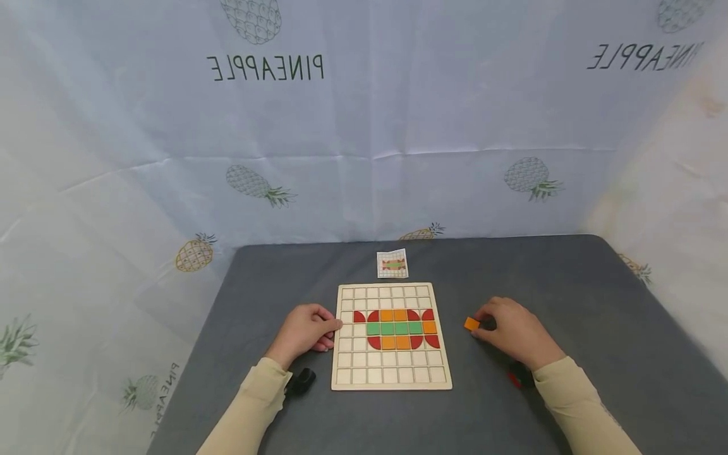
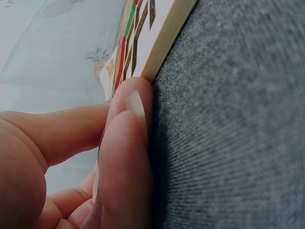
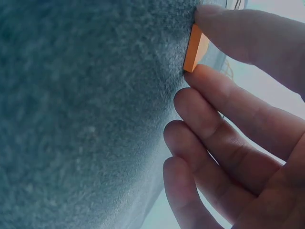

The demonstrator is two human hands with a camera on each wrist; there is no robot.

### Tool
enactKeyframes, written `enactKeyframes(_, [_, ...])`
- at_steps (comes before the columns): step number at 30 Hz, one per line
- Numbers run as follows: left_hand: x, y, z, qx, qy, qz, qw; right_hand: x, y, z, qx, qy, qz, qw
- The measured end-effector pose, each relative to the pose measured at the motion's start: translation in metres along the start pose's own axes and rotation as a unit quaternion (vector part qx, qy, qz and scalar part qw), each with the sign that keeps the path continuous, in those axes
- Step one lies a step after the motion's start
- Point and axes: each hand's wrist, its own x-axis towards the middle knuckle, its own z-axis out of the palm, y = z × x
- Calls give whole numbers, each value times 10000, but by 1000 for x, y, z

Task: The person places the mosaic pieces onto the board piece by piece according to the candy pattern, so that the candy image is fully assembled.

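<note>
A pale wooden grid board lies on the table, with red quarter-round tiles, orange square tiles and green square tiles set in its middle rows. At the board's left edge, my left hand holds the rim by the fingertips; the left wrist view shows fingers against the board's side. Right of the board, my right hand pinches an orange square tile between thumb and index finger. In the right wrist view this tile stands close to the cloth, other fingers spread below.
A small printed card with a coloured grid pattern lies behind the board. Under the right wrist a red piece shows partly. Dark grey cloth covers the table, and a pineapple-print curtain hangs behind.
</note>
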Motion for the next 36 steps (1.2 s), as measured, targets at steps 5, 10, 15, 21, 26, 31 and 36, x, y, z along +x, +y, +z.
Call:
enactKeyframes(5, [1,1,0,-11,1,-51,10000,3,-1,1,-15,-23,-13,10000])
enactKeyframes(10, [2,3,2,-27,-39,-6,10000,9,-11,1,-21,55,-94,9999])
enactKeyframes(15, [1,3,1,-18,-42,10,10000,22,-33,2,81,55,-212,9997])
enactKeyframes(21, [0,2,0,30,-13,-16,10000,40,-67,10,201,-78,-409,9989])
enactKeyframes(26, [1,1,-1,41,-7,74,10000,53,-100,19,301,-171,-685,9971])
enactKeyframes(31, [1,0,-1,-21,-68,125,9999,62,-128,29,532,-172,-991,9935])
enactKeyframes(36, [1,0,-1,-43,-42,111,9999,68,-149,36,585,-165,-1365,9888])
